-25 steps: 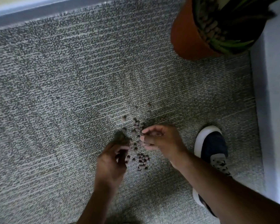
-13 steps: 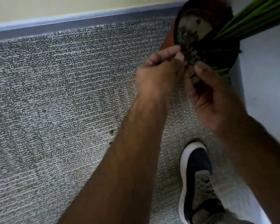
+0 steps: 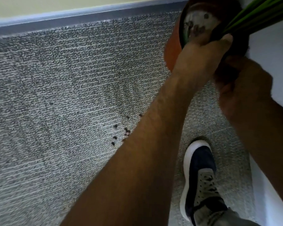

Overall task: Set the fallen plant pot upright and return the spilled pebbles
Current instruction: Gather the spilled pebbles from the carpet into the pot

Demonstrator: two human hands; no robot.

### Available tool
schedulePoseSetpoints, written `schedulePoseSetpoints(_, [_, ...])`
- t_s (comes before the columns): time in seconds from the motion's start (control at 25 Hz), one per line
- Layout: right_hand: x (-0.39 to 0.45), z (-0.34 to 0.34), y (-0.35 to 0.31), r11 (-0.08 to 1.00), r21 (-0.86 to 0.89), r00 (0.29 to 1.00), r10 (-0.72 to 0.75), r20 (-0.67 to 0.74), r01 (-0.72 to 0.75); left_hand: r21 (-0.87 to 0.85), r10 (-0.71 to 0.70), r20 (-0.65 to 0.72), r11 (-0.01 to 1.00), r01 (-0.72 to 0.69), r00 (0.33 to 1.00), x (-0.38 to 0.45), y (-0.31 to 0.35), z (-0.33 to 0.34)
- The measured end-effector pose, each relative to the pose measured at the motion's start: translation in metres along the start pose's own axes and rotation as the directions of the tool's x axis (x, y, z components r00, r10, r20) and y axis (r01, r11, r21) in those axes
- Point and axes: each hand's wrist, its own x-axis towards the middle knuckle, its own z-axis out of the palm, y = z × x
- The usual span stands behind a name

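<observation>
The orange plant pot [image 3: 171, 51] stands upright in the top right corner, with long green leaves [image 3: 258, 15] leaning to the right. A few brown pebbles [image 3: 198, 30] lie on a pale surface inside its mouth. My left hand [image 3: 201, 57] reaches over the pot's near rim, back toward me, its fingers hidden inside the mouth. My right hand [image 3: 242, 85] is just below the pot's near rim, dark and blurred, so its grip is unclear. Several spilled pebbles [image 3: 121, 132] still lie on the grey carpet beside my left forearm.
My shoe [image 3: 199, 176] stands on the carpet [image 3: 55, 111] below the pot. A grey baseboard [image 3: 72, 17] runs along the far wall. A white vertical surface [image 3: 276, 46] borders the carpet on the right, close behind the pot.
Both hands rose from the pebble pile on the carpet to the pot's mouth. Since half a second ago the left hand has pushed further over the rim and the right has dropped below it.
</observation>
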Motion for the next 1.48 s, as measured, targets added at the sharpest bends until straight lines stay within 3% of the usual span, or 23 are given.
schedulePoseSetpoints(0.08, [-0.009,-0.004,0.011,0.947,-0.236,0.973,-0.229,-0.027,0.216,0.137,0.219,-0.140,0.970,-0.200,0.966,-0.014,-0.020,-0.021])
schedulePoseSetpoints(0.12, [-0.017,-0.006,0.022,0.883,-0.327,0.938,-0.346,0.029,0.336,0.230,0.284,-0.212,0.945,-0.235,0.935,-0.032,-0.034,-0.039])
schedulePoseSetpoints(0.2, [-0.032,-0.014,0.052,0.750,-0.462,0.880,-0.422,0.218,0.473,0.504,0.282,-0.277,0.856,-0.111,0.919,-0.064,-0.074,-0.080])
schedulePoseSetpoints(0.28, [-0.038,-0.022,0.083,0.569,-0.654,0.866,-0.306,0.394,0.499,0.778,0.149,-0.243,0.620,0.101,0.959,-0.097,-0.112,-0.129])
schedulePoseSetpoints(0.36, [-0.040,-0.036,0.119,0.327,-0.815,0.869,-0.045,0.492,0.478,0.924,-0.027,-0.268,0.276,0.265,0.963,-0.125,-0.143,-0.177])
schedulePoseSetpoints(0.4, [-0.037,-0.043,0.131,0.215,-0.855,0.864,0.085,0.497,0.471,0.943,-0.066,-0.277,0.171,0.284,0.959,-0.132,-0.152,-0.189])
schedulePoseSetpoints(0.48, [-0.039,-0.060,0.157,0.037,-0.898,0.857,0.283,0.430,0.438,0.969,-0.094,-0.232,0.063,0.238,0.968,-0.142,-0.163,-0.202])
schedulePoseSetpoints(0.56, [-0.046,-0.075,0.174,-0.071,-0.895,0.857,0.332,0.394,0.440,0.979,-0.107,-0.181,0.074,0.189,0.978,-0.142,-0.172,-0.203])
schedulePoseSetpoints(0.68, [-0.058,-0.085,0.193,0.022,-0.880,0.837,0.298,0.459,0.475,0.971,-0.109,-0.174,0.148,0.189,0.979,-0.141,-0.181,-0.200])
schedulePoseSetpoints(0.76, [-0.067,-0.085,0.202,0.041,-0.827,0.773,0.333,0.541,0.561,0.974,-0.106,-0.140,0.162,0.156,0.984,-0.144,-0.187,-0.197])
schedulePoseSetpoints(0.96, [-0.088,-0.075,0.216,-0.243,-0.531,0.574,0.498,0.650,0.812,0.983,-0.174,-0.039,0.172,0.069,0.984,-0.173,-0.206,-0.192])
schedulePoseSetpoints(1.12, [-0.099,-0.084,0.222,-0.404,-0.232,0.448,0.601,0.662,0.885,0.992,-0.185,0.016,0.126,0.007,0.983,-0.208,-0.219,-0.200])
schedulePoseSetpoints(1.2, [-0.104,-0.096,0.227,-0.451,-0.127,0.420,0.642,0.641,0.883,0.995,-0.196,0.062,0.084,-0.046,0.979,-0.220,-0.226,-0.206])
schedulePoseSetpoints(1.36, [-0.108,-0.103,0.229,-0.399,-0.111,0.360,0.631,0.687,0.910,0.994,-0.095,0.001,0.109,0.010,0.995,-0.219,-0.226,-0.205])
schedulePoseSetpoints(1.48, [-0.110,-0.102,0.225,-0.308,-0.059,0.258,0.658,0.708,0.949,0.991,-0.014,-0.001,0.134,0.003,1.000,-0.207,-0.223,-0.203])
